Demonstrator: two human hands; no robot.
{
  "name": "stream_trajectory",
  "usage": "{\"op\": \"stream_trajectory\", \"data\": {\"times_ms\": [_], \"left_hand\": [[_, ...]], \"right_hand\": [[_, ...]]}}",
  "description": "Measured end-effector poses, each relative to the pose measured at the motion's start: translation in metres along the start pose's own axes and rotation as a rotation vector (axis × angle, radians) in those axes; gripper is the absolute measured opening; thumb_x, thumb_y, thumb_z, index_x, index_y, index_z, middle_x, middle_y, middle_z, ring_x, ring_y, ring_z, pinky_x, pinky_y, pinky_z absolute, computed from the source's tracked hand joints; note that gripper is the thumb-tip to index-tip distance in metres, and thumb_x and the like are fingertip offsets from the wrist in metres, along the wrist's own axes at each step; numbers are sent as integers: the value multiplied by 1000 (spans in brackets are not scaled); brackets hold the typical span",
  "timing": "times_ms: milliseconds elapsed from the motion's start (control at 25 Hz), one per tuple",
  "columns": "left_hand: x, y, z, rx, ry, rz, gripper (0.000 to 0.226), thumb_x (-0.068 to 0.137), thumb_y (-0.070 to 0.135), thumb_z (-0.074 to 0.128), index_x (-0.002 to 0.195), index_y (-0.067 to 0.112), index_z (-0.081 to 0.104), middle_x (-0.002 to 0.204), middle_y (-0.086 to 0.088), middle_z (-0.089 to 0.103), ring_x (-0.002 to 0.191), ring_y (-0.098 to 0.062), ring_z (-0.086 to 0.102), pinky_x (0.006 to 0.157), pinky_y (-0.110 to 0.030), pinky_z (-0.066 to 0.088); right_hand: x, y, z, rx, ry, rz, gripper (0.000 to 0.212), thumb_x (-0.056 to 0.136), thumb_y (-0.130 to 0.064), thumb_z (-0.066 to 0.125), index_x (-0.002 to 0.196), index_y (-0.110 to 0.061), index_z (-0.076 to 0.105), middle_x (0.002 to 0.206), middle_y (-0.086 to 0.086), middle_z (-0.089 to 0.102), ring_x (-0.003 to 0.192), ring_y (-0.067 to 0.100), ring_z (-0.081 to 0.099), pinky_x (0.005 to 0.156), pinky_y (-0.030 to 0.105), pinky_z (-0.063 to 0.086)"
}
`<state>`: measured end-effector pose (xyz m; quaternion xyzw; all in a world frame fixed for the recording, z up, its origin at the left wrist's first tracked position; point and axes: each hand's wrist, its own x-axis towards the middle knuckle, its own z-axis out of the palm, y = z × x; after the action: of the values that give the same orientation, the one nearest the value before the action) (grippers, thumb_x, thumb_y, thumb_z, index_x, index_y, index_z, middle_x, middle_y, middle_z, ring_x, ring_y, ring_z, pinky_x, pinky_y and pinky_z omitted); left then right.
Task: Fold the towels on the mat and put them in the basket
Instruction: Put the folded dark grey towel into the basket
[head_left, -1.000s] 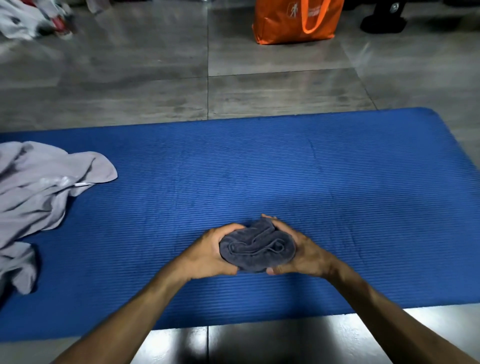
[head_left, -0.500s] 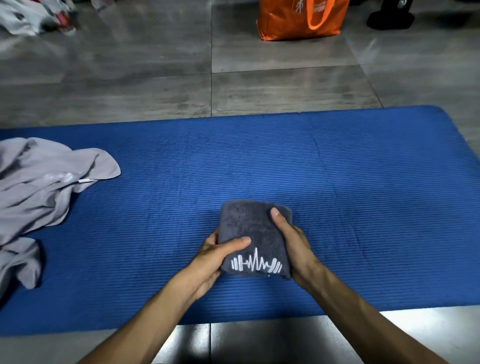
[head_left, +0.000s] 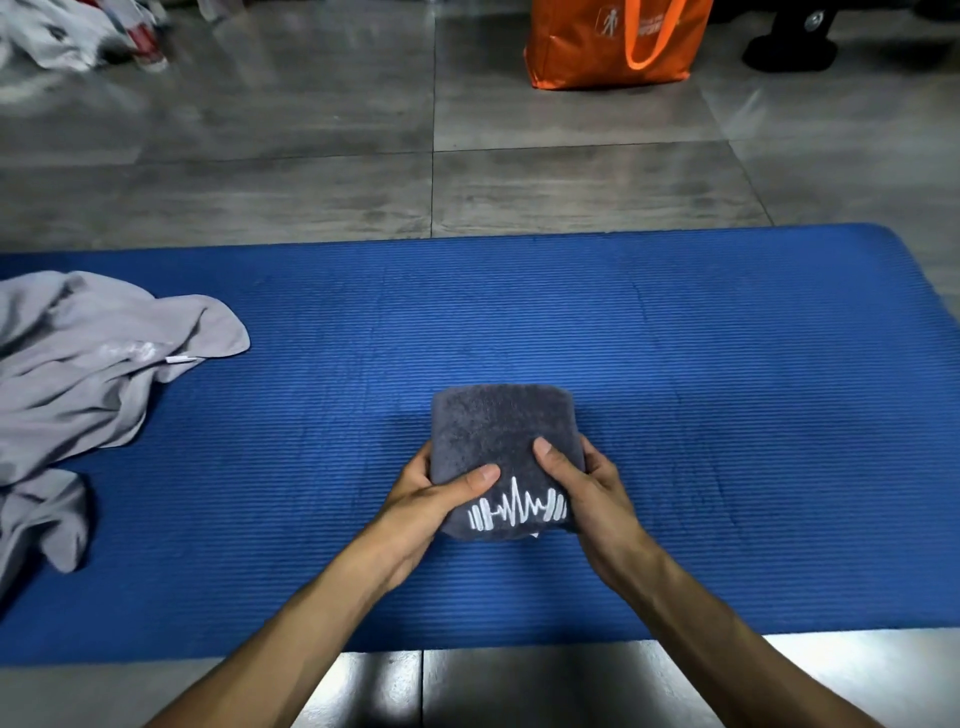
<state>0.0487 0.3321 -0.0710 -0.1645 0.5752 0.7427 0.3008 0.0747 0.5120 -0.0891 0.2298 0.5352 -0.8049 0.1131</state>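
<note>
We grip the folded towel (head_left: 501, 441) from both sides, left hand (head_left: 431, 499) at 9 o'clock, right hand (head_left: 582, 488) at 3, its long axis toward 12, above the mat (head_left: 727, 389); no basket in view.

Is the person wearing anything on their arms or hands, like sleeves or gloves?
No. Both arms are bare all the way to the bottom of the picture, with no sleeves showing. The left hand and right hand have no gloves, rings, watch or bracelets that can be seen.

Folded towel (head_left: 501, 434) mid-mat (head_left: 727, 389); loose towel (head_left: 78, 374) left; bag (head_left: 613, 44) behind.
</note>
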Motion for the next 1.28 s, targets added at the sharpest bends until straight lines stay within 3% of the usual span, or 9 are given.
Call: {"op": "stream_trajectory", "data": {"times_ms": [160, 320, 400, 520, 640, 800, 960, 1120, 1280], "left_hand": [[6, 12, -4, -28, -52, -80, 64, 67, 17, 81, 126, 12, 55, 111, -9, 73, 101, -24, 70, 79, -32, 59], [12, 14, -1, -49, 0, -57, 54, 72, 22, 77, 121, 8, 61, 107, -11, 73, 99, -25, 71, 76, -30, 59], [16, 29, -6, -26, 8, -38, 49, 74, 20, 75, 120, 7, 61, 107, -11, 73, 98, -24, 71, 73, -28, 58], [21, 70, -18, -1, 11, -34, 52, 74, 22, 74, 122, 7, 61, 109, -10, 73, 101, -24, 70, 80, -32, 59], [7, 117, -20, -46, 30, -46, 54, 73, 22, 74, 123, 7, 60, 112, -11, 72, 103, -26, 69, 85, -36, 58], [-49, 195, -6, -95, 65, -35, 51, 72, 20, 72, 119, 6, 62, 110, -12, 72, 99, -25, 70, 82, -35, 59], [-123, 272, 11, -135, 116, -14, 38, 71, 21, 71, 107, 11, 66, 100, -7, 75, 88, -18, 73, 70, -29, 59], [-216, 353, 32, -188, 207, -25, 20, 81, 18, 70, 100, 13, 67, 96, -7, 76, 83, -17, 73, 63, -24, 57], [-305, 421, 51, -235, 258, 7, 34, 74, 24, 73, 106, 13, 67, 100, -7, 75, 88, -19, 73, 70, -26, 59]], "right_hand": [[5, 0, -3, -17, -24, 17, 57, 72, -34, 80, 122, -13, 61, 113, 13, 71, 103, 31, 69, 82, 39, 57], [17, -4, -3, -3, -54, 87, 91, 48, -46, 94, 124, -11, 59, 118, 15, 69, 106, 32, 67, 86, 42, 56], [27, -11, 5, 57, -125, 129, 87, 56, -40, 92, 129, -8, 56, 121, 17, 67, 109, 31, 66, 85, 40, 57], [43, -40, 31, 111, -228, 155, 58, 86, -31, 68, 136, -6, 50, 131, 20, 61, 119, 33, 60, 94, 43, 54], [46, -84, 64, 71, -238, 121, 55, 92, -34, 60, 139, -7, 48, 134, 20, 58, 124, 34, 56, 103, 50, 47], [10, -165, 116, 9, -184, 119, 49, 91, -30, 61, 135, -10, 53, 130, 17, 62, 120, 33, 59, 98, 49, 51], [-47, -245, 171, -59, -144, 97, 55, 80, -37, 67, 128, -11, 58, 124, 14, 66, 112, 31, 64, 92, 46, 55], [-122, -327, 227, -80, -151, 130, 53, 82, -39, 66, 128, -13, 59, 120, 11, 69, 111, 29, 66, 92, 44, 54], [-197, -398, 274, -103, -161, 145, 62, 76, -45, 71, 128, -14, 60, 120, 8, 69, 109, 26, 67, 81, 34, 57]]}}
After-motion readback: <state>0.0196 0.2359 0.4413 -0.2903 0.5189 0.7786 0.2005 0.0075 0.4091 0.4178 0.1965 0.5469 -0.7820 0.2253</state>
